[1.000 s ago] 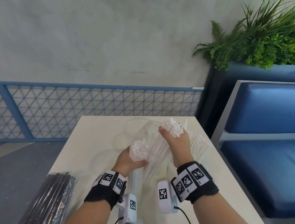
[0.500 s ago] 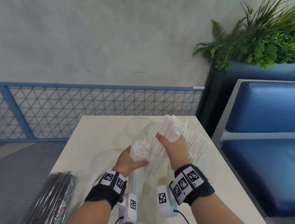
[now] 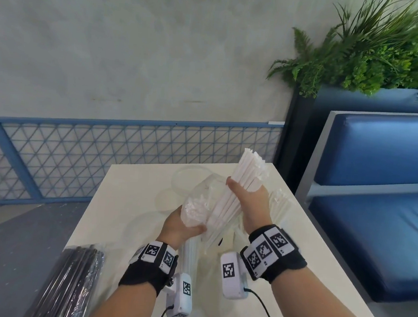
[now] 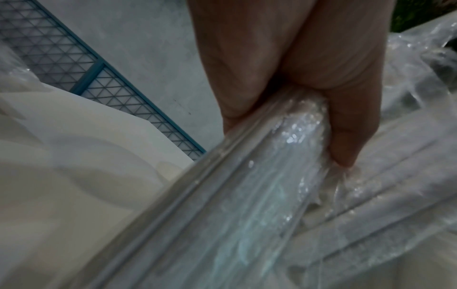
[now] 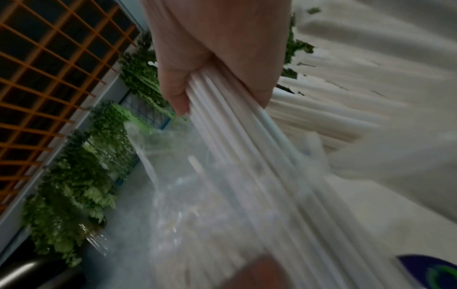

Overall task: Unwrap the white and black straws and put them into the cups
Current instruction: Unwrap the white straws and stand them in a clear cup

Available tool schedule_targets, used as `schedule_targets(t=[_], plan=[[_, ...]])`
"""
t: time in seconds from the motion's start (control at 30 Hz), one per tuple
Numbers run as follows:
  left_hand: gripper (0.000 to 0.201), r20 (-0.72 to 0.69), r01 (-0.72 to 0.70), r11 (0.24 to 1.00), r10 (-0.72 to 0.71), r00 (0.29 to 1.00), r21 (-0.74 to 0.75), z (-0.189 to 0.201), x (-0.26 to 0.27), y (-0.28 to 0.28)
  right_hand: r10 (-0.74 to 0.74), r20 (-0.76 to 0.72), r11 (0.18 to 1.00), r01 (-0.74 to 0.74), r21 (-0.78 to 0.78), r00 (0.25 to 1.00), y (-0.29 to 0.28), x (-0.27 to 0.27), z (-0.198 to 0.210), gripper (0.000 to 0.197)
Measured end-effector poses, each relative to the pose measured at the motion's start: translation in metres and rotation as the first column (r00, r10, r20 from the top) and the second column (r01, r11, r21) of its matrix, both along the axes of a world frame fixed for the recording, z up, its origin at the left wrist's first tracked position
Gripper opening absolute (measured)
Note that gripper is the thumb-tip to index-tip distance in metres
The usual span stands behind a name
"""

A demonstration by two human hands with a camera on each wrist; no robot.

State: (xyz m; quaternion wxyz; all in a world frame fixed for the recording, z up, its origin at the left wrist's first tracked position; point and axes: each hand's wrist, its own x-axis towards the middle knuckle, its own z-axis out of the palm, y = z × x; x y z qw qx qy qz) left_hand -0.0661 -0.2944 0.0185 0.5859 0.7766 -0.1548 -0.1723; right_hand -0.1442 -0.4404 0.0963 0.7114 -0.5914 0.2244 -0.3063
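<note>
My right hand (image 3: 246,198) grips a thick bundle of white straws (image 3: 244,178) and holds it tilted up and away over the table; the same bundle of white straws (image 5: 235,121) runs through my right hand (image 5: 197,68) in the right wrist view. My left hand (image 3: 180,225) clutches the clear plastic wrapper (image 3: 199,202) bunched round the straws' lower part, and the wrapper (image 4: 259,185) shows under my left hand (image 4: 309,78). Clear cups (image 3: 188,179) stand behind the hands, hard to make out. A wrapped pack of black straws (image 3: 73,282) lies at the table's near left corner.
More white straws in plastic (image 3: 281,209) lie on the white table (image 3: 130,197) right of my hands. A blue bench (image 3: 375,196) and a planter with green plants (image 3: 376,54) stand to the right. A blue mesh railing (image 3: 103,155) runs behind the table.
My right hand has drawn the white straws further up and out of the wrapper, so more bare straw length shows above it. My left hand has stayed on the wrapper.
</note>
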Motion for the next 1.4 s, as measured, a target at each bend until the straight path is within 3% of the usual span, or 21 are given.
schedule_targets(t=[0.23,0.77,0.97,1.13,1.23,1.3,1.4], plan=[[0.046,0.006,0.063,0.997,-0.063,0.998,-0.051,0.005,-0.006,0.001,-0.016,-0.147,1.000,0.017,0.005,0.989,0.008,0.002,-0.024,0.043],[0.049,0.045,0.076,0.997,-0.076,0.996,0.012,0.003,-0.005,0.001,-0.235,0.054,0.958,0.222,0.183,0.970,-0.019,-0.005,0.025,0.009],[0.045,0.027,0.053,0.999,-0.053,0.998,0.006,0.003,-0.004,-0.002,-0.310,0.102,0.925,0.276,0.261,0.945,-0.032,-0.014,0.036,0.012],[0.064,-0.005,-0.022,0.999,0.022,1.000,-0.030,0.000,0.003,-0.001,-0.377,0.128,0.882,0.314,0.352,0.917,-0.042,-0.020,0.045,0.020],[0.045,0.002,-0.072,0.997,0.072,0.997,-0.032,-0.001,0.004,-0.002,-0.418,0.192,0.864,0.323,0.387,0.888,-0.049,-0.026,0.054,0.022],[0.043,0.016,-0.114,0.993,0.114,0.993,-0.035,-0.001,0.004,-0.003,-0.448,0.224,0.863,0.352,0.362,0.866,-0.056,-0.032,0.060,0.027],[0.048,0.011,-0.146,0.986,0.148,0.989,-0.083,-0.002,0.004,-0.007,-0.465,0.168,0.881,0.435,0.187,0.869,-0.062,-0.040,0.068,0.027]])
